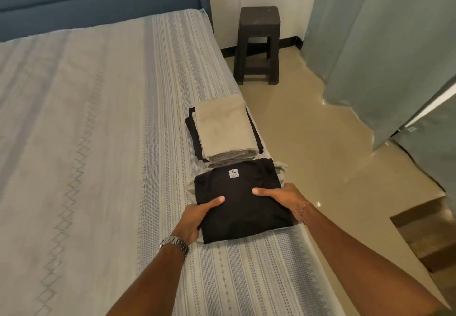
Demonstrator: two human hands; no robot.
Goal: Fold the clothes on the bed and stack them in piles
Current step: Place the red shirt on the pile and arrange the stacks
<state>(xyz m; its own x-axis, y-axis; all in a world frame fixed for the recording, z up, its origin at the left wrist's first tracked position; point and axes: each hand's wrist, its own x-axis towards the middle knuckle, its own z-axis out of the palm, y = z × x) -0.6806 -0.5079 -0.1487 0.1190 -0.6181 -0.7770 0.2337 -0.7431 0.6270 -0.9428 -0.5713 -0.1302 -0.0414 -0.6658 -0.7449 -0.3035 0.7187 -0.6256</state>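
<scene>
We look down at a bed (98, 130) covered in a pale striped sheet, and we use it as our landmark throughout. Near the bed's right edge lies a folded black shirt (243, 207) with a small white XL tag (233, 174) on its far end. It sits on top of light grey folded cloth (282, 167) that peeks out along its sides.

Our left hand (197, 217) grips the shirt's left edge, thumb pressed on top and fingers curled under the fabric. Our right hand (283, 198) grips the right edge the same way, thumb on top, fingers wrapped around the side. A metal watch (174, 243) circles the left wrist, and a thin bracelet (304, 208) circles the right.

Just beyond the shirt, farther up the bed along the same edge, sits a second pile (225, 128): a beige folded garment on top of dark ones, whose edges show around it.

Off the bed's right side, a dark plastic stool (257, 44) stands on the glossy cream floor (308, 130) near the wall. Farther right of the bed hangs a grey-green curtain (382, 39). A blue padded headboard (98, 2) rises at the bed's far end.
</scene>
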